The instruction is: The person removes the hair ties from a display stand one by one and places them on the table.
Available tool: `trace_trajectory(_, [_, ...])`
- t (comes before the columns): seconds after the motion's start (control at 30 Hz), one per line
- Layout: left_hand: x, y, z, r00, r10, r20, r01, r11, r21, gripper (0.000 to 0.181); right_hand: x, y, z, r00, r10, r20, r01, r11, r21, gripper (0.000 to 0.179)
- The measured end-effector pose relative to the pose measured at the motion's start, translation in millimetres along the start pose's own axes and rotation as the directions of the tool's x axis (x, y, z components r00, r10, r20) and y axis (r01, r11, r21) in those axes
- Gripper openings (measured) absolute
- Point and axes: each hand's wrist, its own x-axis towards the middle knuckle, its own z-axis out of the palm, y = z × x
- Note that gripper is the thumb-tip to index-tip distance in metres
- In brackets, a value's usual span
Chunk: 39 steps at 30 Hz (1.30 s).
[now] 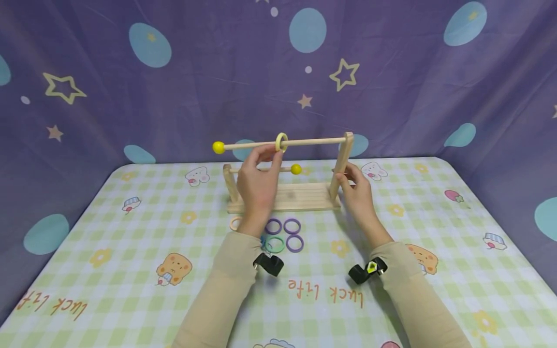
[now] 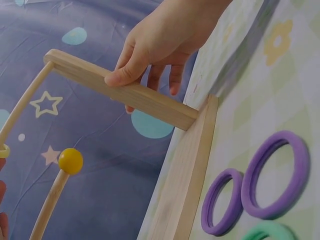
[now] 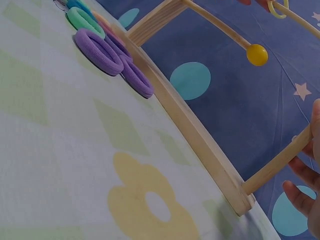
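A wooden rack [image 1: 304, 196] with two rods stands on the table, each rod tipped with a yellow ball. Around the long upper rod [image 1: 315, 141] hangs a pale yellow hair tie [image 1: 279, 137], pinched by my left hand [image 1: 257, 188] between thumb and fingers, about midway along. My right hand [image 1: 359, 195] grips the tall right post [image 2: 120, 93], thumb on its near side in the left wrist view. The short lower rod [image 3: 217, 23] carries no hair tie on its visible part; my left hand hides some of it in the head view.
In front of the rack lie several hair ties: purple [image 1: 292, 226], green [image 1: 275, 244], and a pale orange one [image 1: 235, 223], with others partly hidden by my left arm. A checked cloth [image 1: 143, 241] covers the table. Behind hangs a purple curtain [image 1: 243, 87].
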Motion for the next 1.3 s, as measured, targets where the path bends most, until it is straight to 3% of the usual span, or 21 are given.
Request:
trace_trajectory(0.37, [0.4,-6.1,-7.4,0.999,0.041,-0.012,-0.042,0.999,-0.029,0.016,0.5,0.7,-0.4,1.0,0.002,-0.002,-0.002,1.0,-0.013,0.045])
trace_trajectory(0.9, [0.1,-11.6,-22.2,0.996,-0.08,-0.037,0.081,0.996,0.04,0.02,0.7,0.7,0.7,1.0,0.008,-0.006,-0.008,1.0,-0.011,0.039])
trace_trajectory(1.3, [1.2,-20.9,-30.7,0.994,-0.086,-0.071,0.089,0.996,0.033,0.021,0.5,1.6,-0.5,1.0,0.013,0.0,-0.013,1.0,0.0,0.042])
